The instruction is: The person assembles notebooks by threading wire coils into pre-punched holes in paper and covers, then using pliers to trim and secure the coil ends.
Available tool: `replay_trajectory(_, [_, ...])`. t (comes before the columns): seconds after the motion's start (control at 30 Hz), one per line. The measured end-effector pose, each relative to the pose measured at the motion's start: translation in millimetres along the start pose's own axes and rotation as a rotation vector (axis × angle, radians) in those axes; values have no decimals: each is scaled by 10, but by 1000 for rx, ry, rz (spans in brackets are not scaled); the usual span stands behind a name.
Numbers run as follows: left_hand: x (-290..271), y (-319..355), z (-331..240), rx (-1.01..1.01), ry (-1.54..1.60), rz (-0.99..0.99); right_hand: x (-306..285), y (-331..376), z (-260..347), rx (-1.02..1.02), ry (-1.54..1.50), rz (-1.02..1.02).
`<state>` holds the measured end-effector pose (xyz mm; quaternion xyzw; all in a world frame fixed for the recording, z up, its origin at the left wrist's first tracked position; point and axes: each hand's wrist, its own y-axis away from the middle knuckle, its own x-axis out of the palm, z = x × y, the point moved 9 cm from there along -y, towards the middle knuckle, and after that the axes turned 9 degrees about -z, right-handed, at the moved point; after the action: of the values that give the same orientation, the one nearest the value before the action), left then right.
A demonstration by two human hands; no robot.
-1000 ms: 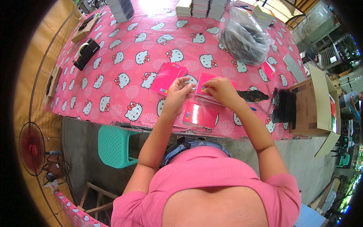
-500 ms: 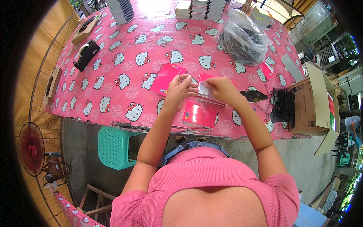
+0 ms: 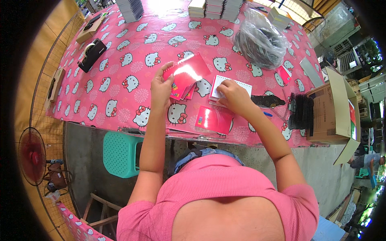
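Observation:
A glossy pinkish-red notebook cover is pinched at its left edge by my left hand. It is raised and tilted over other red covers, which it mostly hides. My right hand rests on a stack of white punched pages. Its fingers are bent and closed at the top sheets; the fingertips are partly hidden. Just below the stack, near the table's front edge, lies another shiny red cover.
Black binding coils stand beside an open cardboard box at right. A blue pen lies near them. Farther back are a plastic bag of dark material and notebook stacks. A tape dispenser sits at left.
My left hand has moved left, away from my right hand, and now holds up a red cover. The stack under my right hand now shows white pages on top.

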<state>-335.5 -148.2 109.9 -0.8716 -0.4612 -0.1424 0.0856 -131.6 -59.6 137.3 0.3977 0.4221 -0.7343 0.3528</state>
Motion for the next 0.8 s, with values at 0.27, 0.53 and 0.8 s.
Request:
replay_trajectory(0.27, [-202, 180, 128, -206, -15, 107, 5, -100, -78, 66, -87, 108])
replay_trajectory(0.53, [-260, 181, 74, -226, 28, 161, 96, -86, -181, 1, -114, 65])
replay_trajectory(0.8, [-148, 364, -122, -180, -453, 419, 11, -91, -308, 221, -96, -77])
